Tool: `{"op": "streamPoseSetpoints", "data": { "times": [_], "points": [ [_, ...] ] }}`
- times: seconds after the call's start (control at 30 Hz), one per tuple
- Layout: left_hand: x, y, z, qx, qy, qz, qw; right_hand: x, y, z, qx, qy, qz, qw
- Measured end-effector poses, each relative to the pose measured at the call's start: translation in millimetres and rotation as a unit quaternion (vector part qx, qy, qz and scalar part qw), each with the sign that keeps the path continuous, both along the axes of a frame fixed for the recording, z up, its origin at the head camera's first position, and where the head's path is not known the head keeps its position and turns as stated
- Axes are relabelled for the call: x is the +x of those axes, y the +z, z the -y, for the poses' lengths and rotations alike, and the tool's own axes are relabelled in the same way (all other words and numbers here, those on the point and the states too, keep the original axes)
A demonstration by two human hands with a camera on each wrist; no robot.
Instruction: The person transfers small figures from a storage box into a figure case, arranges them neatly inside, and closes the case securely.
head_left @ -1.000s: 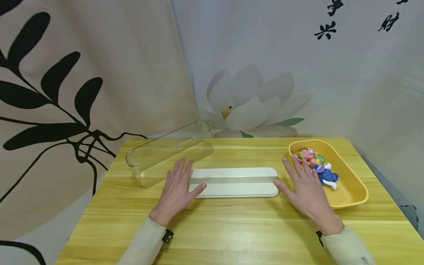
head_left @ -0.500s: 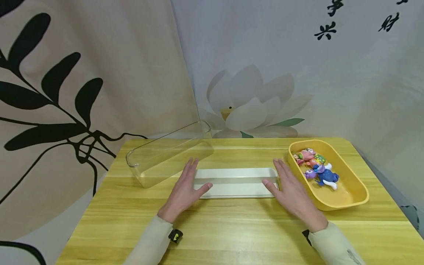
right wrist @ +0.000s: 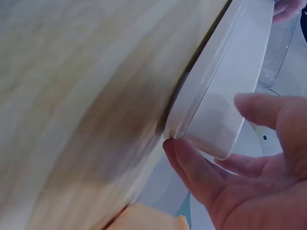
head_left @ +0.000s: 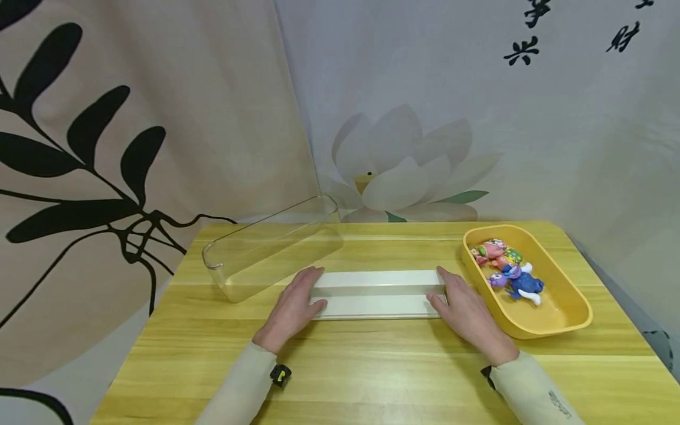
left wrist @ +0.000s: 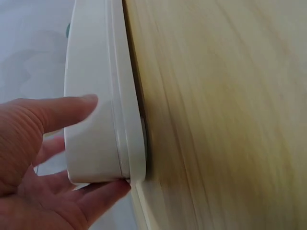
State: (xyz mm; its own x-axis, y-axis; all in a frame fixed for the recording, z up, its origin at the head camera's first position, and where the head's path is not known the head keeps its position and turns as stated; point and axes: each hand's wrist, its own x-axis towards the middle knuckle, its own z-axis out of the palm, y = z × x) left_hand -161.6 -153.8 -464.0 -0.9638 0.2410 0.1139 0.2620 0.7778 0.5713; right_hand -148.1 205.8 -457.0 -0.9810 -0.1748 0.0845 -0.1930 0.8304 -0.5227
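Note:
A long white stepped base with rounded corners lies on the wooden table, its raised step along the back. My left hand grips its left end; in the left wrist view the thumb lies over the white side wall and the fingers curl round the end, fingertips at the bottom edge. At the right end my right hand holds it likewise. In the right wrist view a fingertip of that hand is at the lower rim, with the thumb beside the wall.
A clear open box stands at an angle at the back left. To the right, a yellow tray holds several small toy figures. The table runs back to a printed curtain.
Both hands have come to the two ends of the white base and closed on them. My right hand has moved left, away from above the yellow tray. The base looks unmoved.

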Motion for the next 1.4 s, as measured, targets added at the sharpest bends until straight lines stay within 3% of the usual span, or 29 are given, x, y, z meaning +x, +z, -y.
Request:
{"op": "streamPoseSetpoints", "data": {
  "times": [0.27,0.53,0.73,1.07,1.23,1.4],
  "points": [
    [-3.0,-3.2,1.2,0.006,-0.058,-0.01,0.9983,0.8,-3.0,-11.8,0.025,-0.007,-0.032,0.999],
    [-6.2,-8.1,8.7,0.001,-0.095,-0.025,0.9951,-1.7,-3.2,-16.4,0.02,-0.01,-0.008,1.0],
    [-6.4,-10.8,16.9,-0.031,-0.119,-0.017,0.9923,4.1,0.9,-14.4,0.017,-0.006,0.001,1.0],
    [-4.7,-5.4,20.0,-0.054,-0.142,0.019,0.9883,34.5,33.0,-17.7,0.039,-0.008,-0.048,0.998],
    [-4.4,-5.6,20.5,-0.062,-0.174,-0.01,0.9826,45.3,48.4,-31.8,0.035,-0.01,-0.073,0.997],
    [-5.6,-5.3,21.5,-0.086,-0.203,-0.062,0.9735,45.1,59.5,-57.0,0.014,-0.036,-0.084,0.996]
  ]
}}
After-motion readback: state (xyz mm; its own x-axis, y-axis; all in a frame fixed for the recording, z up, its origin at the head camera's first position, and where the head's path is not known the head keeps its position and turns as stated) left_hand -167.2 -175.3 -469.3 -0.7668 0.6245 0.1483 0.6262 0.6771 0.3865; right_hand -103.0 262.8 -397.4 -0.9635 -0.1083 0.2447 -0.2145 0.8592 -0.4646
